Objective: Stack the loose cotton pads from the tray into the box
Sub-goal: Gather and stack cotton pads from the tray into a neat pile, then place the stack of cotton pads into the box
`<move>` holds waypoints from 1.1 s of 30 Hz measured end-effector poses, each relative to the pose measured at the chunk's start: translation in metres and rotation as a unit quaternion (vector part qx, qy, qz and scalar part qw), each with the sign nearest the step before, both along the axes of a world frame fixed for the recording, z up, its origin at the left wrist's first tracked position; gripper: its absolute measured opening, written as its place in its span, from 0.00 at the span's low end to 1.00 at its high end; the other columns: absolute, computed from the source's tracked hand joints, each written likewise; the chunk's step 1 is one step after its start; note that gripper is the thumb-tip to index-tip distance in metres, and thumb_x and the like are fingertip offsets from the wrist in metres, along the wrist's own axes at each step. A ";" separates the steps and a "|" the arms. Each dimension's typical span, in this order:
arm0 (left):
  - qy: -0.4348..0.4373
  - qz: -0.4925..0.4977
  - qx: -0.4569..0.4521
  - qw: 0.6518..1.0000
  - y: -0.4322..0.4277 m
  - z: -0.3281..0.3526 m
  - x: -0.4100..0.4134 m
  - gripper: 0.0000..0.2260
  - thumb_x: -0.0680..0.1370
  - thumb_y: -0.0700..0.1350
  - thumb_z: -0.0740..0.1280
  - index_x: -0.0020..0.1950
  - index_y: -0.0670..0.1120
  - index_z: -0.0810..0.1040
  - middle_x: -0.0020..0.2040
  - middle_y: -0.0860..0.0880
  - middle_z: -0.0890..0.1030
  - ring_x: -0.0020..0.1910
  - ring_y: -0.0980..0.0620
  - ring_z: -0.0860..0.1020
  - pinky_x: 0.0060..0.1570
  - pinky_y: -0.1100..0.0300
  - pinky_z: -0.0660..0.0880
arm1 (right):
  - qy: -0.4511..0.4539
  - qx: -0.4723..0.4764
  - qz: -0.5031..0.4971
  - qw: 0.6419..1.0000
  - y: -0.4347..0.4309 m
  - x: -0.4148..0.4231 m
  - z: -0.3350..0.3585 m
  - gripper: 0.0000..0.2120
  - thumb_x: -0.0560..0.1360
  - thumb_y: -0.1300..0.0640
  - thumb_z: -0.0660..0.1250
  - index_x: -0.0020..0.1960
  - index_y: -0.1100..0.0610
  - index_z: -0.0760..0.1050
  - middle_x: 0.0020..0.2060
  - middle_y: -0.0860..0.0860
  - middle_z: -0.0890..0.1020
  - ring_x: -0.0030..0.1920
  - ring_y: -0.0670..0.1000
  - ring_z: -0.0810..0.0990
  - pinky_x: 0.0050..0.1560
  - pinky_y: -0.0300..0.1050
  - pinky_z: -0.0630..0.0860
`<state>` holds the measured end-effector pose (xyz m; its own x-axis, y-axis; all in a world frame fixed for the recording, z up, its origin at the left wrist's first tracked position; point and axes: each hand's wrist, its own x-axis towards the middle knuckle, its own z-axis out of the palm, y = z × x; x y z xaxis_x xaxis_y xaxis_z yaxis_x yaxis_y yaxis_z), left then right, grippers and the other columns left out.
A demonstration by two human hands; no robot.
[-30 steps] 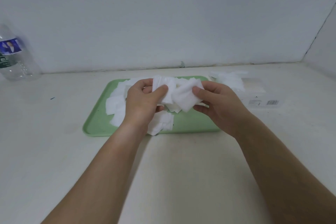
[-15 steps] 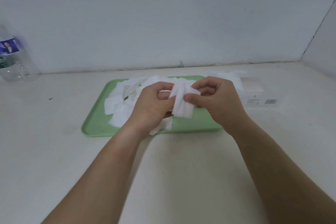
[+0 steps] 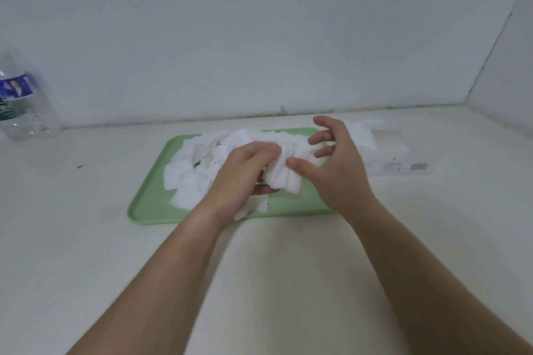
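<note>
Pads [image 3: 284,179] half hidden in left hand [image 3: 242,179], bottle [image 3: 26,112] cropped

No word, brand or number can be read anywhere. Far to the left of the pale green plastic tray [image 3: 150,202], the clear plastic water bottle [image 3: 34,121] wears a blue paper label [image 3: 17,89] with a small picture of a person and white marks too blurred to read; the green band [image 3: 7,112] below it is just as illegible. Right of the tray, the flat white cardboard box [image 3: 386,150] carries a black barcode [image 3: 419,166] and small blocks of grey print on its near side, all too small to make out.
</note>
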<state>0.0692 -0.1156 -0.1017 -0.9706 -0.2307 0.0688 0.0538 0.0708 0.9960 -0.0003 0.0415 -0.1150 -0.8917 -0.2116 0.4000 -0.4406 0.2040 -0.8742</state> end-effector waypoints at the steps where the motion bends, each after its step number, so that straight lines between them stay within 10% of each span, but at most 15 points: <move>1: 0.002 -0.014 -0.002 1.000 0.001 0.000 0.001 0.11 0.80 0.47 0.71 0.60 0.46 0.82 0.53 0.45 0.86 0.53 0.48 0.85 0.53 0.53 0.83 | 0.000 -0.002 0.010 1.000 -0.001 -0.001 0.000 0.34 0.69 0.55 0.79 0.70 0.45 0.67 0.55 0.43 0.76 0.51 0.45 0.76 0.51 0.38 0.74; 6: 0.043 -0.028 -0.080 0.995 0.004 0.005 -0.002 0.18 0.74 0.31 0.71 0.61 0.47 0.79 0.53 0.51 0.87 0.51 0.49 0.86 0.55 0.48 0.80 | -0.069 0.050 0.105 0.991 0.012 -0.006 0.022 0.26 0.74 0.58 0.74 0.69 0.51 0.72 0.57 0.47 0.80 0.55 0.41 0.79 0.53 0.35 0.76; 10: 0.069 -0.043 -0.120 0.989 0.013 0.020 -0.007 0.19 0.69 0.38 0.73 0.60 0.49 0.80 0.56 0.52 0.85 0.57 0.53 0.83 0.55 0.54 0.81 | -0.108 0.075 0.190 0.973 0.037 -0.014 0.042 0.12 0.72 0.59 0.76 0.55 0.57 0.81 0.46 0.54 0.86 0.46 0.48 0.84 0.48 0.44 0.79; 19: 0.039 -0.008 -0.244 0.969 0.053 0.044 -0.070 0.10 0.79 0.44 0.71 0.60 0.49 0.78 0.58 0.51 0.82 0.50 0.52 0.84 0.56 0.52 0.80 | -0.140 -0.059 0.025 0.988 0.120 -0.070 0.077 0.06 0.76 0.58 0.72 0.51 0.57 0.77 0.47 0.52 0.84 0.44 0.49 0.85 0.45 0.43 0.81; 27: -0.067 -0.136 -0.453 0.879 0.090 0.039 -0.152 0.42 0.72 0.61 0.76 0.80 0.51 0.61 0.78 0.48 0.64 0.74 0.47 0.67 0.67 0.53 0.67 | -0.253 -0.143 -0.019 0.956 0.151 -0.104 0.060 0.11 0.76 0.57 0.71 0.57 0.58 0.77 0.47 0.52 0.82 0.40 0.49 0.83 0.43 0.45 0.81; 33: -0.124 -0.195 -0.445 0.865 0.083 0.032 -0.177 0.45 0.70 0.62 0.77 0.81 0.55 0.58 0.78 0.52 0.66 0.73 0.49 0.69 0.73 0.52 0.64 | -0.250 -0.105 -0.008 0.963 0.147 -0.117 0.056 0.13 0.77 0.56 0.71 0.59 0.59 0.77 0.50 0.53 0.84 0.44 0.51 0.84 0.45 0.45 0.81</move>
